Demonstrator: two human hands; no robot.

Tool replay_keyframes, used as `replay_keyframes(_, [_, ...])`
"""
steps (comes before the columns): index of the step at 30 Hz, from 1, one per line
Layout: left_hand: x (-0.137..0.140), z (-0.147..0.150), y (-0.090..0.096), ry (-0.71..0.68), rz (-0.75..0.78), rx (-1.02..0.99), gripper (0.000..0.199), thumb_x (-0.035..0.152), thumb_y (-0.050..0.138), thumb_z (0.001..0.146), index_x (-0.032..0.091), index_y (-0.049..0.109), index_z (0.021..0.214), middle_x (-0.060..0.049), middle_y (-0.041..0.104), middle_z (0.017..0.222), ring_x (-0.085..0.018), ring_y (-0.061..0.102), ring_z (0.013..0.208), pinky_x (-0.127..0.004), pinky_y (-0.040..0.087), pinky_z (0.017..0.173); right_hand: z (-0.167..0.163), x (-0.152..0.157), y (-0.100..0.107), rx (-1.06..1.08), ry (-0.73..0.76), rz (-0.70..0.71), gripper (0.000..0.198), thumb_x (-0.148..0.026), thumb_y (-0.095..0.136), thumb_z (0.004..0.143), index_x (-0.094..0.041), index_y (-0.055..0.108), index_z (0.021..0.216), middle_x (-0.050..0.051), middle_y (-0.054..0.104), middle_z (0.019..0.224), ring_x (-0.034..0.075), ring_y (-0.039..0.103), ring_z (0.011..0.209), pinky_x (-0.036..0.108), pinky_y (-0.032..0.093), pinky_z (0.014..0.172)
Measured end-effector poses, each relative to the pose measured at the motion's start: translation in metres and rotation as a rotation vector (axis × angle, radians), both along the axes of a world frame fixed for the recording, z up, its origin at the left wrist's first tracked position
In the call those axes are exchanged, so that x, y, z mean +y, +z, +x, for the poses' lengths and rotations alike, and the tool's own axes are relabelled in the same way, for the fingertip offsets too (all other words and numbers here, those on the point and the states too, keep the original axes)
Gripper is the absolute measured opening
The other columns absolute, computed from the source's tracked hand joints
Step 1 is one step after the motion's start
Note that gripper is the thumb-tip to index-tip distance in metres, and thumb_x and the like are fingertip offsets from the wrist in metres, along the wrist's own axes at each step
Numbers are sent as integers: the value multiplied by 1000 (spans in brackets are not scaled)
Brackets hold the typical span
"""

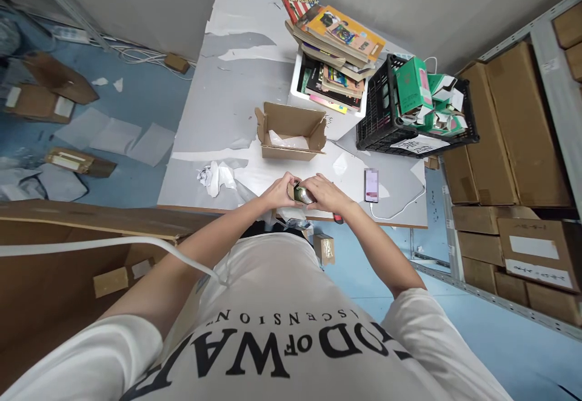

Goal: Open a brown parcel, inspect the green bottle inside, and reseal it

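At the table's front edge, close to my body, both hands are around a small round can-like object [303,194], green with a silvery end. My left hand [279,193] grips its left side, where a bit of brown cardboard shows beside the fingers. My right hand [325,193] is curled over its right side, and the fingers partly cover the thing. Just beyond the hands stands an open cardboard box [293,153] with white paper inside. A crumpled white paper [217,178] lies left of my hands, and something red and black [337,218] pokes out below my right wrist.
A white bin [334,123] piled with books [341,34] and a black crate [377,140] of green boxes [413,88] stand at the back right. A phone [371,185] on a cable lies right. Cartons fill the right shelf [513,128]; a large carton [91,222] stands left.
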State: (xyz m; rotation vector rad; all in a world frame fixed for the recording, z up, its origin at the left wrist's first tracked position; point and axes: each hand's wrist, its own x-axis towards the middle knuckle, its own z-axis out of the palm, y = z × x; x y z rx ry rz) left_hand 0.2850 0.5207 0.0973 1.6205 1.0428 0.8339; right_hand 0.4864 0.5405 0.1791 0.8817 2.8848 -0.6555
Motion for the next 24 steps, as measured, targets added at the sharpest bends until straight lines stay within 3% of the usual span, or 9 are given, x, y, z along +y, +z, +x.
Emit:
replay_keyframes(3, [1,-2,0,30,-49,-63,70,41,89,41,23,42,90,-11,63,114,-28,62,103,-43,46,92,-2,6,2,-31,53,8,66,-46,74,72,-15,53,126,17,57,119,33,49,109,52,36,99])
replay_keyframes(6, [0,-1,-1,93,-95,-194,81,36,91,38,21,46,103,-14,61,116,-29,60,110,-46,45,97,8,1,3,-1,-13,25,78,-56,73,70,-19,49,135,20,43,139,38,41,122,61,26,106])
replay_keyframes(8, [-4,2,-1,122,-98,-262,93,34,91,40,19,42,119,-17,58,122,-30,56,118,-47,42,103,20,-9,0,100,-192,29,84,-62,68,71,-23,43,140,19,38,144,39,38,128,64,22,108])
replay_keyframes(11, [-16,8,-1,138,-73,-277,107,35,89,50,18,29,137,-23,45,139,-31,48,129,-49,36,109,35,-33,-15,386,-647,-18,83,-63,53,82,-24,24,149,19,35,146,34,40,131,59,32,107])
replay_keyframes(12, [-20,10,-1,139,-62,-265,105,37,86,55,18,27,140,-24,40,144,-32,44,133,-48,33,110,36,-43,-22,477,-772,-62,81,-61,47,86,-24,17,151,19,34,146,31,43,130,56,37,105])
replay_keyframes(14, [-29,13,-1,131,-37,-214,91,40,79,66,19,31,141,-23,33,150,-31,36,138,-48,28,113,32,-60,-37,572,-863,-156,76,-59,39,91,-23,11,152,19,33,148,28,44,132,52,40,105])
replay_keyframes(16, [-35,15,-1,97,-6,-139,71,42,70,76,20,42,136,-20,31,152,-32,31,141,-49,25,115,22,-71,-51,555,-819,-186,70,-57,37,92,-24,18,151,17,31,152,26,36,138,49,36,110])
replay_keyframes(19, [-37,14,0,50,41,-42,53,44,62,82,21,52,129,-18,28,154,-33,31,141,-52,26,113,10,-70,-61,486,-733,-112,59,-52,34,95,-25,31,147,13,27,155,24,24,145,48,29,115])
replay_keyframes(24, [-32,9,-1,29,117,34,58,44,58,86,19,44,137,-18,35,150,-29,34,139,-48,27,115,7,-43,-59,339,-484,11,53,-40,38,96,-20,35,146,15,32,152,27,20,146,51,27,115])
